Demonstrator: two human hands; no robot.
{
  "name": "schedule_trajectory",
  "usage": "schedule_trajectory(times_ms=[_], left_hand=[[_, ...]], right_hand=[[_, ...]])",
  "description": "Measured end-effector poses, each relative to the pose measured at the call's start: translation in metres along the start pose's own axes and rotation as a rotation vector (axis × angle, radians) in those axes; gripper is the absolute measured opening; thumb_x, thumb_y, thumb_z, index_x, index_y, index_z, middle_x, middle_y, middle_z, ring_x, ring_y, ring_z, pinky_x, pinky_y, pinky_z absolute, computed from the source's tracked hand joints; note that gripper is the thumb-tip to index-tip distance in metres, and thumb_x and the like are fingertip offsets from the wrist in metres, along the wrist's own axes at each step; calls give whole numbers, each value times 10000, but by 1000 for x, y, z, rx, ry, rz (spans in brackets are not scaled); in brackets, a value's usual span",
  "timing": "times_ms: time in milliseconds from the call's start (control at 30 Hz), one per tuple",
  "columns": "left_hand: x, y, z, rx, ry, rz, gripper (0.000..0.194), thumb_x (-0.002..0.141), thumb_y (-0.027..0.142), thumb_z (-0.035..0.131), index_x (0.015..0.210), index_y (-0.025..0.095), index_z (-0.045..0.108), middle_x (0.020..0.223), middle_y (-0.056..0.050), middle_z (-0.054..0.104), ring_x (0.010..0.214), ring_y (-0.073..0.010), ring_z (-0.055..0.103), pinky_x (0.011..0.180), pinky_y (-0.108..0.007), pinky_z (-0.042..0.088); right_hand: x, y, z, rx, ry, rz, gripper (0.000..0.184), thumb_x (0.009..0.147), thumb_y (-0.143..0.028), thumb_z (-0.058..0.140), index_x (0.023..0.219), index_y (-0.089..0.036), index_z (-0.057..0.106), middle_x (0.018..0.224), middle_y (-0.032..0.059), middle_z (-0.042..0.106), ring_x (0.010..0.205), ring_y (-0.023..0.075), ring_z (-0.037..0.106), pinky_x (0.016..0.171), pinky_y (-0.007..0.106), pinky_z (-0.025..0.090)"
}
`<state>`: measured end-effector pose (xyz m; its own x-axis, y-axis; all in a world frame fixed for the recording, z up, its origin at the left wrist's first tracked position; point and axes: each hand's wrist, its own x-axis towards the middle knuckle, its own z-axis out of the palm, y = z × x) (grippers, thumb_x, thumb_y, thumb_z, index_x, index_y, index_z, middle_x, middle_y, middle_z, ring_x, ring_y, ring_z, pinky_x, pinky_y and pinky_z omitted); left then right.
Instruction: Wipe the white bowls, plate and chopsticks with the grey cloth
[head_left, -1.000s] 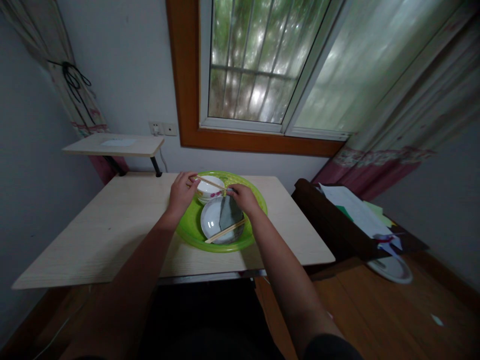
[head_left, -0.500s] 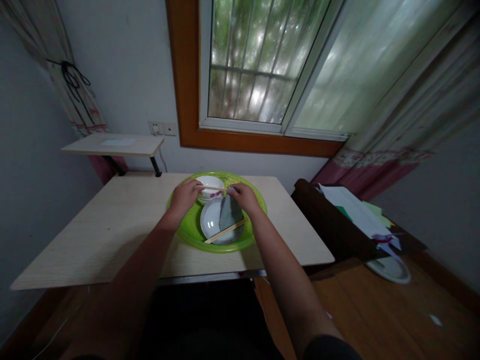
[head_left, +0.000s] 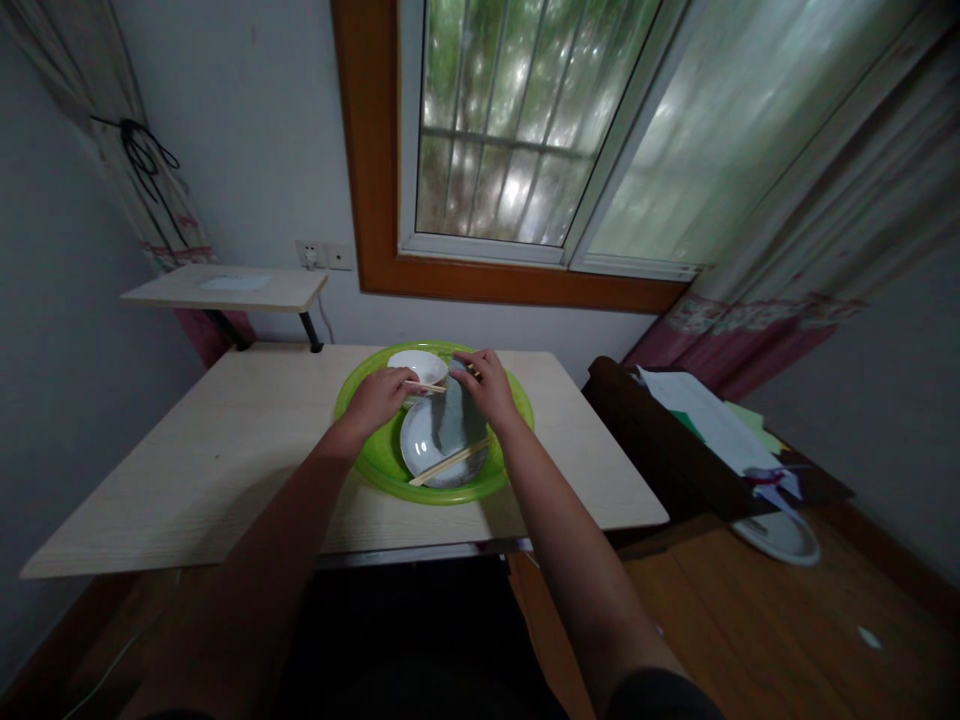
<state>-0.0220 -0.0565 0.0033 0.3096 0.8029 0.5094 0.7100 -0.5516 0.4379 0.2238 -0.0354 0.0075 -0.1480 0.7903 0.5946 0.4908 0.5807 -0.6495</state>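
Observation:
My left hand (head_left: 377, 400) pinches a pair of light chopsticks (head_left: 429, 387), which point right. A grey cloth (head_left: 459, 418) hangs from the closed fingers of my right hand (head_left: 489, 388), and the chopsticks' far ends run behind or into it. Both hands are above a bright green plastic basin (head_left: 381, 462). Inside it, a stack of small white bowls (head_left: 414, 364) sits at the back left, partly covered by my left hand. Nearer to me lies a wide white dish (head_left: 420, 440), with another pair of chopsticks (head_left: 450, 463) across its front rim. The cloth hides part of the dish.
The basin stands on a pale wooden table (head_left: 247, 440). A small raised shelf (head_left: 225, 290) is at the back left, under wall sockets (head_left: 324, 256). A barred window (head_left: 510, 130) is ahead. To the right, papers (head_left: 697, 415) lie on a dark brown piece of furniture (head_left: 660, 460).
My right hand has moved slightly up with the cloth, which now covers the chopsticks' far ends. My left hand has moved a little right and down, still on the chopsticks.

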Motion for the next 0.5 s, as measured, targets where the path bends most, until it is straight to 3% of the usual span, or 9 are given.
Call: schedule_trajectory(times_ms=[167,333,500], left_hand=[[0,0,-2,-7,48,-24,222,974,321,539,972,221,736,984,-76,774,938,-256,705,844,-359,510],[1,-1,-3,3,115,-46,218,976,322,538,970,225,733,1032,-83,779,955,-255,704,875,-363,513],[3,-3,-4,33,171,-69,206,974,309,540,955,240,733,1030,-76,779,996,-261,697,902,-368,512]], right_hand=[[-1,-2,1,-84,-106,-129,215,944,-336,707,1139,-248,728,1166,82,668,1143,242,587,1034,392,462],[1,-5,-1,-242,-296,-162,172,950,-314,713,1095,-246,776,1050,73,760,1029,244,632,982,381,438],[2,-4,-4,-358,-219,-111,170,942,-310,720,1084,-254,793,1059,77,775,1018,260,633,933,376,439]])
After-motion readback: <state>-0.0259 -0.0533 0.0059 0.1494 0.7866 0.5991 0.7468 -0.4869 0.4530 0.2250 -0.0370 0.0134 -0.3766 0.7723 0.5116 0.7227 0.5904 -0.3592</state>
